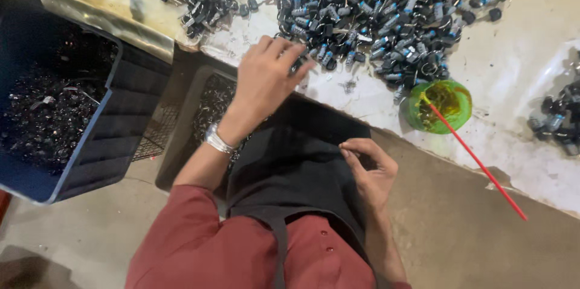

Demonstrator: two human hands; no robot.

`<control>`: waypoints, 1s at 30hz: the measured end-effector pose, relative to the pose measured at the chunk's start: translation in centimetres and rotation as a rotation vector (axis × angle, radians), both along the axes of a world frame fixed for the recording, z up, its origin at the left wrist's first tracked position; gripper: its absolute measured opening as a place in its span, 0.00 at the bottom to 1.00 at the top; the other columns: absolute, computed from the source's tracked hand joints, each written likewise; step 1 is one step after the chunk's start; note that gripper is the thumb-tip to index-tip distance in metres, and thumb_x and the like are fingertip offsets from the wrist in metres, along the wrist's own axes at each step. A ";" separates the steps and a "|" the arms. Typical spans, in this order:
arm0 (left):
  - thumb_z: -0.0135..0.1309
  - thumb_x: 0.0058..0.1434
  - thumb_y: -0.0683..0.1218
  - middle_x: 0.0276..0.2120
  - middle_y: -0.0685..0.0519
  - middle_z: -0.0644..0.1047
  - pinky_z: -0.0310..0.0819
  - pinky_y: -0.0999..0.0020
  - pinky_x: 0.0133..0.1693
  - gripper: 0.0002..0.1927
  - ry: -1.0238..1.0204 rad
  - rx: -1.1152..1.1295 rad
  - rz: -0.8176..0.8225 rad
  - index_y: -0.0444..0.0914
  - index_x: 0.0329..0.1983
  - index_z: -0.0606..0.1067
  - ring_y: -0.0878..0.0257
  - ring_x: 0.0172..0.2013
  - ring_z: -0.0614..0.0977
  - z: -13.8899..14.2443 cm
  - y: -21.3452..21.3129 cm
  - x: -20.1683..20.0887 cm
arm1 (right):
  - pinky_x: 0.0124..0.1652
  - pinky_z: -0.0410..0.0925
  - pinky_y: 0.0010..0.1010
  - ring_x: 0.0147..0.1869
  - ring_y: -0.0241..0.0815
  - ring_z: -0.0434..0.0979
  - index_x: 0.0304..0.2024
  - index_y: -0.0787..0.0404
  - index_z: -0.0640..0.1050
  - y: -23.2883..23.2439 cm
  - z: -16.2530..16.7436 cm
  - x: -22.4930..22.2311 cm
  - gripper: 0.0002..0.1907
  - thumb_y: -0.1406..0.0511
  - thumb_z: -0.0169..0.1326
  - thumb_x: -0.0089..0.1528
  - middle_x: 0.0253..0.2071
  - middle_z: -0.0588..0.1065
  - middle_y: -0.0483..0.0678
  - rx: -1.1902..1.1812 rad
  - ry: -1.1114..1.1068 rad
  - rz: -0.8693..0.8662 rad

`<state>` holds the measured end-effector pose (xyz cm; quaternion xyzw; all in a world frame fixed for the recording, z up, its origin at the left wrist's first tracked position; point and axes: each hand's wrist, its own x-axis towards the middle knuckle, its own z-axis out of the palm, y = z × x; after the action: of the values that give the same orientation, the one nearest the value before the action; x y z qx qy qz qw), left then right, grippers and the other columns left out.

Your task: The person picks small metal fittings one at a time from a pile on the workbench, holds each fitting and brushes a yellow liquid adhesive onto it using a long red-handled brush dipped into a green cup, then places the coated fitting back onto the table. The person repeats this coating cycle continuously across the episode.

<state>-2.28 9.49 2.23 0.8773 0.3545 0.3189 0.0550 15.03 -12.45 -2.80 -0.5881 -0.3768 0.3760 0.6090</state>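
Starting left of the big pile of small black and blue parts [386, 11], we are seeing a dark bin [90, 138] sitting low beside the table [519, 83], maybe so parts can drop in; what fills it is too dark to tell. Our left hand [266, 80] is reaching to the pile's near edge, fingers curling on something we cannot make out. Below the pile, our right hand [368, 168] is pinching the black apron [290, 168]. Right of the pile, a green bowl [446, 105] is holding a red stick [477, 159].
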 end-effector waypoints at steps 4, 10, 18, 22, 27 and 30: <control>0.64 0.58 0.46 0.46 0.52 0.77 0.70 0.58 0.47 0.20 0.105 0.096 0.022 0.40 0.53 0.78 0.54 0.48 0.76 -1.8 -1.0 0.7 | 0.46 0.72 0.21 0.46 0.33 0.80 0.41 0.67 0.82 0.7 0.0 -0.2 0.07 0.78 0.61 0.62 0.41 0.80 0.48 -0.014 0.021 0.018; 0.63 0.58 0.43 0.44 0.51 0.76 0.71 0.58 0.47 0.25 0.158 0.242 0.029 0.38 0.60 0.78 0.54 0.47 0.76 -2.8 -0.3 1.0 | 0.50 0.74 0.24 0.48 0.35 0.82 0.42 0.67 0.81 0.6 1.0 -0.3 0.07 0.78 0.60 0.62 0.42 0.81 0.50 0.065 -0.048 0.079; 0.64 0.63 0.40 0.44 0.45 0.77 0.74 0.58 0.48 0.21 -0.051 0.089 -0.114 0.29 0.57 0.75 0.50 0.47 0.76 -3.5 1.0 0.2 | 0.42 0.71 0.20 0.44 0.33 0.80 0.44 0.67 0.81 0.8 1.4 0.1 0.08 0.78 0.59 0.63 0.42 0.81 0.50 0.013 0.082 -0.116; 0.63 0.60 0.35 0.46 0.46 0.77 0.74 0.58 0.51 0.21 -0.107 0.043 -0.086 0.30 0.57 0.76 0.50 0.50 0.76 -1.6 0.0 0.4 | 0.33 0.66 0.17 0.34 0.28 0.73 0.44 0.67 0.82 1.1 1.5 0.0 0.07 0.78 0.60 0.64 0.41 0.82 0.51 -0.022 0.068 -0.134; 0.68 0.54 0.37 0.47 0.50 0.80 0.73 0.55 0.49 0.20 -0.225 0.033 -0.166 0.37 0.50 0.77 0.50 0.50 0.78 1.3 -5.2 0.7 | 0.36 0.68 0.18 0.38 0.29 0.75 0.44 0.66 0.81 1.5 2.1 -0.5 0.07 0.78 0.58 0.65 0.47 0.81 0.52 0.125 0.042 -0.167; 0.71 0.57 0.35 0.41 0.50 0.79 0.79 0.61 0.45 0.18 -0.403 -0.241 -0.280 0.34 0.49 0.78 0.54 0.42 0.82 0.8 -8.3 1.7 | 0.35 0.69 0.16 0.36 0.28 0.75 0.43 0.66 0.80 1.5 2.3 -0.5 0.07 0.79 0.60 0.65 0.50 0.79 0.53 0.132 -0.092 -0.209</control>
<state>-0.54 1.17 2.99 0.8237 0.2469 0.4320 0.2720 14.49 -10.98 -0.46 -0.5995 -0.3648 0.2575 0.6642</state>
